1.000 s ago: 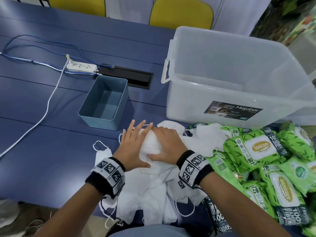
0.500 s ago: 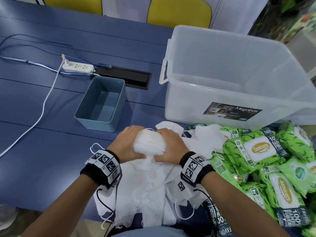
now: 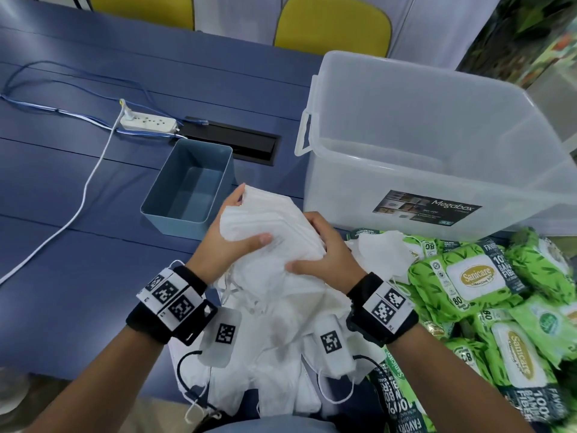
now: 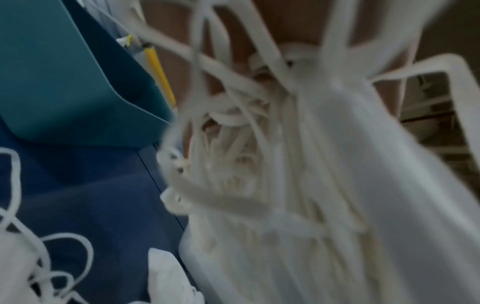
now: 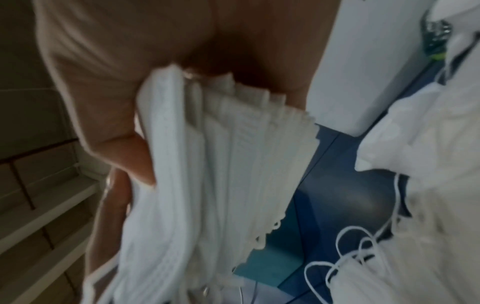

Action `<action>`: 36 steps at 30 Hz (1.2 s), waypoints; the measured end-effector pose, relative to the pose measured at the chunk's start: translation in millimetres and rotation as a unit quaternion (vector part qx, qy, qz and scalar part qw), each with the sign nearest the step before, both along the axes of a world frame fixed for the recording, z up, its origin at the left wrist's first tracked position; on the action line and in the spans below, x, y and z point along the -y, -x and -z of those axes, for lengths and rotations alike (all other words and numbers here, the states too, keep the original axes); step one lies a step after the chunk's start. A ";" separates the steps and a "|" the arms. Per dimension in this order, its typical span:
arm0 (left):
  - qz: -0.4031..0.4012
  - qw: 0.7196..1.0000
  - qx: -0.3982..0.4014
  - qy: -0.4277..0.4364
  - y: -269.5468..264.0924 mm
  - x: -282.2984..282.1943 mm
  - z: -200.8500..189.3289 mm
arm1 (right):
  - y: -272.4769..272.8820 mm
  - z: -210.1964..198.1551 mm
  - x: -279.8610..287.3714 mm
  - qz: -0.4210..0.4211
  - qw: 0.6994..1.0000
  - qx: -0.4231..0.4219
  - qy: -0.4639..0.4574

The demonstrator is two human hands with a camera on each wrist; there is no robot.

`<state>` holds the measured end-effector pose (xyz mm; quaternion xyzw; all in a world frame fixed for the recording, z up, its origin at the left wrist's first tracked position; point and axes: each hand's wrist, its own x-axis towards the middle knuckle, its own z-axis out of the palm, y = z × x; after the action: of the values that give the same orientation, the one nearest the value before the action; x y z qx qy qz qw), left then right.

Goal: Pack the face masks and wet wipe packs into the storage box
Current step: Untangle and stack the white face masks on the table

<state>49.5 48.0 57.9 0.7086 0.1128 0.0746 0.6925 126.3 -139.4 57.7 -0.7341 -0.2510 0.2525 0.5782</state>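
At frame centre our left hand (image 3: 232,245) and right hand (image 3: 324,260) clasp a stack of face masks (image 3: 274,232) from both sides, lifted above the loose pile. We should keep it squeezed square, ear loops (image 4: 233,123) tucked. The storage box (image 3: 437,195), upper right, and blue bin (image 3: 190,189) look empty.

small open-top teal-blue rectangular bin (image 3: 190,190) on the dark blue table (image 3: 78,189) | white power strip (image 3: 148,123) just behind it, white cord and thin blue cables trailing left | black cable hatch (image 3: 232,144) | two yellow chair backs (image 3: 332,25) at the far edge
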 end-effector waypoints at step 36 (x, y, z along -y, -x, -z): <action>-0.264 0.906 0.021 0.332 104.9 -24.8 34.4 | 18.1 64.2 5.7 -0.258 0.763 0.298 0.512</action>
<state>-55.4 72.8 23.4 0.3807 0.2992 0.2282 0.8447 108.2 -145.1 -6.5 -0.8670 -0.4237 0.2515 -0.0747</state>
